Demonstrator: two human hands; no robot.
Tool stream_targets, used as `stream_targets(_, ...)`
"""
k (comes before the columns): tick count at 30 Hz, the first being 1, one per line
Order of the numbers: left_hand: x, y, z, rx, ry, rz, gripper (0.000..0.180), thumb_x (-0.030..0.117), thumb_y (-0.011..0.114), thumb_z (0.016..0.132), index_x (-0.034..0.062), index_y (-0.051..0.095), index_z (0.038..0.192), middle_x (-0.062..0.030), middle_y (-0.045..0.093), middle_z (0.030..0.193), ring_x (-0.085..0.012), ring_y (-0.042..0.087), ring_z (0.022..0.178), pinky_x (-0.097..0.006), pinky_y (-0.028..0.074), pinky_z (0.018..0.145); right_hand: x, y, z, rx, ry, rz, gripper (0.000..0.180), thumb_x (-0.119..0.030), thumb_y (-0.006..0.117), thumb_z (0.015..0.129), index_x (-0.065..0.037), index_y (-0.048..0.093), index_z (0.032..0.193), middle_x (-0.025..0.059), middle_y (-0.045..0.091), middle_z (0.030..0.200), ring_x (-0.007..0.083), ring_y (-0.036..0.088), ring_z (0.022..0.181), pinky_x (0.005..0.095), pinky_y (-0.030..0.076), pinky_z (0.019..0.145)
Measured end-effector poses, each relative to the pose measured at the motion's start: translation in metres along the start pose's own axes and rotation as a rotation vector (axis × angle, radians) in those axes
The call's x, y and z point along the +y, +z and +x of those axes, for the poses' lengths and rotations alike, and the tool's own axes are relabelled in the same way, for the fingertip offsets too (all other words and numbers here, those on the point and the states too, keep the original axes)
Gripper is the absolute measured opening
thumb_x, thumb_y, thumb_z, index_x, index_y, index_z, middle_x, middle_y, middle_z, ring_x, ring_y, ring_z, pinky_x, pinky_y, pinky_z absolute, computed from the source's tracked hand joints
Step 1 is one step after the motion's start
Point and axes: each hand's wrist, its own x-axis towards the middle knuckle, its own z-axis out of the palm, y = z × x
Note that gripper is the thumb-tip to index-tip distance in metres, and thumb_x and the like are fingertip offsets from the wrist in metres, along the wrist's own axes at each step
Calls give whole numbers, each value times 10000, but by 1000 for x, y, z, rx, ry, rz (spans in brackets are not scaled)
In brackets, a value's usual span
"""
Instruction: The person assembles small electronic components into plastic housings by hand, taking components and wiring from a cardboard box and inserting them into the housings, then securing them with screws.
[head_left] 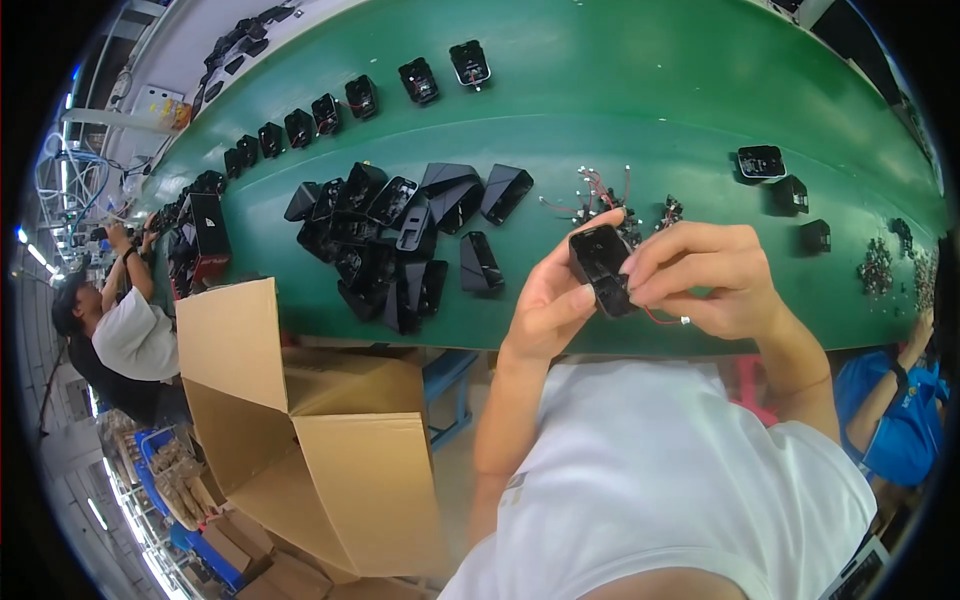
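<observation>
Between my hands, above the near edge of the green table, is a black plastic housing (pixel 600 262) with its open side turned up. My left hand (pixel 549 312) grips it from the left, thumb on the near side. The fingers of my right hand (pixel 705 278) pinch at its right side, at a thin red wire with a small white connector (pixel 685 320) that hangs out below. What the right fingertips press inside the housing is hidden. Just beyond my hands lies a bunch of wired connectors (pixel 595 195), with a second small bunch (pixel 670 210) beside it.
A pile of black housings (pixel 365 240) lies left of my hands. Several wired housings (pixel 362 97) form a row farther back. More housings (pixel 762 163) and small parts (pixel 876 272) are at right. An open cardboard box (pixel 360 480) stands at the near left. Co-workers sit at both sides.
</observation>
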Motion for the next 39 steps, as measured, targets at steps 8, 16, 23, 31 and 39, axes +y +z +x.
stream_targets(8,0,-2,-7,-59,-105,-77,826,226,713,847,-51,307,1512,-112,538,1334,-210,555,1217,-334,463,1014,-2,0,16,-101,-172,-42,169,89,776,667,-25,721,779,59,735,841,276,680,877,379,576,776)
stream_targets(16,0,-6,-8,15,-6,36,844,247,736,829,-59,330,1503,-112,554,1325,-208,554,1225,-332,436,1042,-7,9,11,-40,-78,-114,203,97,769,651,-35,708,792,43,732,834,252,680,887,343,585,746)
stream_targets(23,3,-7,-10,-8,46,154,843,244,750,835,-71,336,1499,-114,535,1362,-186,507,1276,-330,371,1094,-8,15,7,-42,-74,-189,240,124,753,643,-43,704,808,40,728,849,245,682,903,320,586,716)
stream_targets(31,8,-2,-5,3,72,298,810,240,746,874,-78,331,1494,-136,522,1374,-215,505,1280,-361,368,1105,-5,16,7,-124,80,-228,232,96,748,688,-49,721,866,90,708,951,256,676,947,331,574,790)
stream_targets(39,7,2,-2,96,111,190,799,221,695,919,-18,249,1538,-157,496,1403,-246,478,1320,-396,361,1113,13,11,6,-96,144,-7,354,-199,830,689,-26,719,977,198,543,1358,342,573,1218,428,487,989)
